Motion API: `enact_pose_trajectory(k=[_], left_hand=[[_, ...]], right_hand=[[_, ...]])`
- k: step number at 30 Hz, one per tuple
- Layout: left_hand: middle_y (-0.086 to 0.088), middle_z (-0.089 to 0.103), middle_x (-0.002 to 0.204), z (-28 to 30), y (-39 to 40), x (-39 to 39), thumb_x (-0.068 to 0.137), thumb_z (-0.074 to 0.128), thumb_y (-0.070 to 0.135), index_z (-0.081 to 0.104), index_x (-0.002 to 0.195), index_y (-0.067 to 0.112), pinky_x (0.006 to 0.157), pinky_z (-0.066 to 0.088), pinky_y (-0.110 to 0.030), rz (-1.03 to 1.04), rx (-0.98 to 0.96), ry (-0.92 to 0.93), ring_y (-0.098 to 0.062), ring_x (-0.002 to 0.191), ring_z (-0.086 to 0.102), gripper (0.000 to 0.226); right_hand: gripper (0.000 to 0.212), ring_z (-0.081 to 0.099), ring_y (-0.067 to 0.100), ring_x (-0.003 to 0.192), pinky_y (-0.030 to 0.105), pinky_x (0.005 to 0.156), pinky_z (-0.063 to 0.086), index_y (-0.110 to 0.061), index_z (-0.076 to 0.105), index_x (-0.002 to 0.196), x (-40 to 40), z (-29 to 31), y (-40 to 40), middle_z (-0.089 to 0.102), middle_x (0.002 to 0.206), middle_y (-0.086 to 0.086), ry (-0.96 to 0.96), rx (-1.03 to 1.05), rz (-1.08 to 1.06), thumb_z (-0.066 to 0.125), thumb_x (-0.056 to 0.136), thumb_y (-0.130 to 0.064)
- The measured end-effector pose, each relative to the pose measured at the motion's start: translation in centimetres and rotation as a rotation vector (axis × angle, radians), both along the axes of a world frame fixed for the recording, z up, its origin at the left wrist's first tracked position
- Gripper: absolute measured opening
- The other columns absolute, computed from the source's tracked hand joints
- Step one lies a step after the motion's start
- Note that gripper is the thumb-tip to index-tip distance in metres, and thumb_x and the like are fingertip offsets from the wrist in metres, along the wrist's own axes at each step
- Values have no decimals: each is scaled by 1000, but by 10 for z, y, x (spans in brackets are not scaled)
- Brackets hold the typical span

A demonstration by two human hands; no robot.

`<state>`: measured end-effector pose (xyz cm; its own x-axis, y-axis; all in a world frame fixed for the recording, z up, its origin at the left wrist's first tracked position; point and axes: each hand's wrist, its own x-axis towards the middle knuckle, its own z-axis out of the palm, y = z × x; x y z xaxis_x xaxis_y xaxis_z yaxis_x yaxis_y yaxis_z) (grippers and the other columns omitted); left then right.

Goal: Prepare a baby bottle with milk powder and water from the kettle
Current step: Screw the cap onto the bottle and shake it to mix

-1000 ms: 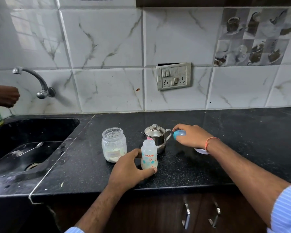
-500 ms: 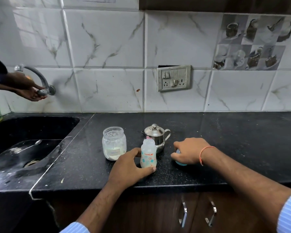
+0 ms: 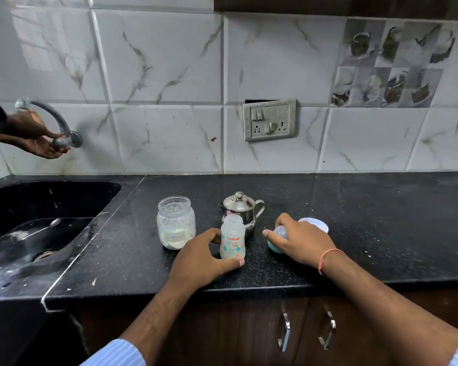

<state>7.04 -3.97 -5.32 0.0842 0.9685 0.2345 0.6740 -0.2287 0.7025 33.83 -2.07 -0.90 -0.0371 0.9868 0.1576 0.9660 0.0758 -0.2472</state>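
The bottle (image 3: 232, 241) stands upright on the black bench (image 3: 381, 233), near its front edge, uncapped, with a little pale content at the bottom. The left hand (image 3: 202, 260) grips it from the 9 o'clock side: the thumb (image 3: 236, 263) curls round the base at the front, the fingers wrap behind.

At 3 o'clock from the bottle, just beside it but apart, the right hand (image 3: 299, 243) closes over a blue cap (image 3: 278, 239), fingers curled on top of it; the cap's lower rim is at or just above the bench, and I cannot tell whether it touches. An orange thread (image 3: 325, 258) circles that wrist.

Behind the right hand, at 1 o'clock from it, a white lid (image 3: 315, 223) lies flat on the bench, partly hidden by the knuckles.

At 12 o'clock from the bottle, touching or nearly so, stands the steel kettle (image 3: 242, 208), lid on, handle to the right.

At 10 o'clock from the bottle, the jar (image 3: 176, 224) stands open, with white powder in its bottom and dusted up its walls.

Further out at 9 o'clock, the sink (image 3: 50, 207) is set into the bench, with a spoon (image 3: 44, 228) lying in it. Above it, another person's hands (image 3: 40, 140) hold the base of the tap (image 3: 61, 125). On the tiled wall at 12 o'clock sits a switchboard (image 3: 269, 119).
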Motion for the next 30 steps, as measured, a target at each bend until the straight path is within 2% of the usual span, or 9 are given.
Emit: enact_pose_trajectory(k=[4, 7, 13, 18, 20, 23, 25, 28, 30], left_hand=[[29, 68, 121, 0, 1, -2, 63, 94, 67, 65, 123, 44, 98, 54, -30, -9, 7, -2, 6, 113, 62, 71], [30, 71, 114, -2, 4, -3, 59, 96, 67, 68, 115, 43, 95, 54, -28, -13, 2, -35, 7, 111, 64, 67], [29, 72, 109, -2, 4, -2, 55, 97, 69, 68, 111, 43, 97, 57, -27, -19, -10, -62, 14, 105, 64, 68], [27, 73, 110, -3, 4, -2, 54, 96, 71, 67, 113, 44, 98, 58, -30, -23, -15, -67, 11, 107, 65, 71], [28, 73, 109, -4, 5, -3, 51, 94, 75, 68, 110, 45, 96, 60, -32, -21, -10, -77, 10, 105, 66, 71], [28, 74, 109, -4, 7, -3, 49, 93, 78, 67, 109, 47, 96, 61, -33, -33, -12, -81, 9, 105, 68, 73], [28, 74, 110, -4, 7, -3, 49, 93, 79, 66, 111, 47, 97, 61, -33, -41, -17, -79, 9, 105, 68, 74], [27, 74, 111, -3, 7, -2, 50, 91, 80, 66, 112, 46, 97, 61, -33, -41, -13, -68, 8, 107, 68, 76], [28, 73, 114, -2, 6, -2, 51, 89, 81, 65, 115, 46, 98, 60, -32, -39, -3, -52, 9, 109, 67, 77]], right_hand=[[49, 61, 18, 56, 33, 57, 52, -25, 54, 100, -12, 9, -5, 71, 78, 5, 725, 129, 14, 66, 89, -71], [44, 55, 13, 53, 30, 50, 46, -24, 59, 104, -26, 25, -8, 66, 74, 2, 953, 165, 149, 71, 89, -64], [36, 65, -3, 71, 15, 64, 51, -30, 70, 105, -56, 48, -5, 73, 88, -14, 782, 128, 326, 71, 88, -62], [53, 69, 4, 97, 31, 85, 61, -36, 70, 115, -71, 40, -4, 71, 111, -16, 600, 142, 419, 70, 80, -76], [59, 64, 1, 109, 29, 91, 59, -40, 66, 125, -69, 32, -3, 63, 119, -18, 582, 152, 441, 70, 79, -76], [59, 52, -13, 129, 14, 99, 51, -40, 53, 148, -65, 18, -7, 54, 142, -24, 729, 69, 528, 77, 94, -39], [68, 54, -8, 133, 19, 105, 51, -39, 43, 156, -65, 8, -7, 57, 148, -21, 887, 1, 574, 72, 100, -17], [71, 59, 10, 136, 30, 109, 52, -34, 38, 160, -68, -2, -6, 65, 145, -7, 989, 25, 584, 68, 102, -7], [65, 62, 10, 134, 31, 108, 53, -32, 43, 156, -70, -6, -7, 67, 142, -11, 1028, 66, 564, 69, 101, -9]])
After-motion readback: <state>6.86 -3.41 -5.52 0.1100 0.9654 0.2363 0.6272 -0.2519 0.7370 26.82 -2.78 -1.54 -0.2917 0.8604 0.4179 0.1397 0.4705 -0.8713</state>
